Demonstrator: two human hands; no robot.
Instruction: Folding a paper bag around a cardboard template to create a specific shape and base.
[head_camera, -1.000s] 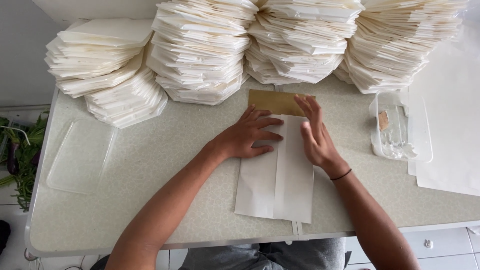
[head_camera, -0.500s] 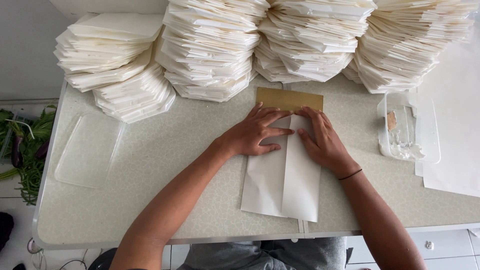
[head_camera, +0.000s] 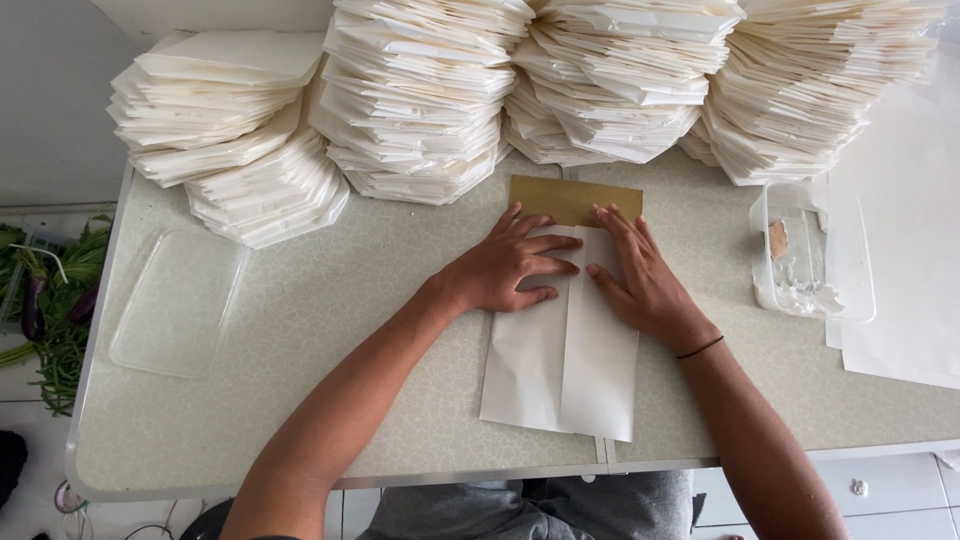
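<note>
Table (head_camera: 300, 330): stacks of folded white paper (head_camera: 420, 90) crowd its far edge. Folded white sheet (head_camera: 560, 370) lies before you over brown card (head_camera: 572, 197). Your left hand (head_camera: 510, 268) and right hand (head_camera: 640, 280) press it, flat, fingers spread. Clear tray (head_camera: 810, 255) at right.

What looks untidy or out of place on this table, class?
The stacks of folded paper along the back lean and fan out unevenly. The clear tub on the right holds white smears and a brown scrap. The white sheet under the left hand and right hand lies flat, slightly skewed.
</note>
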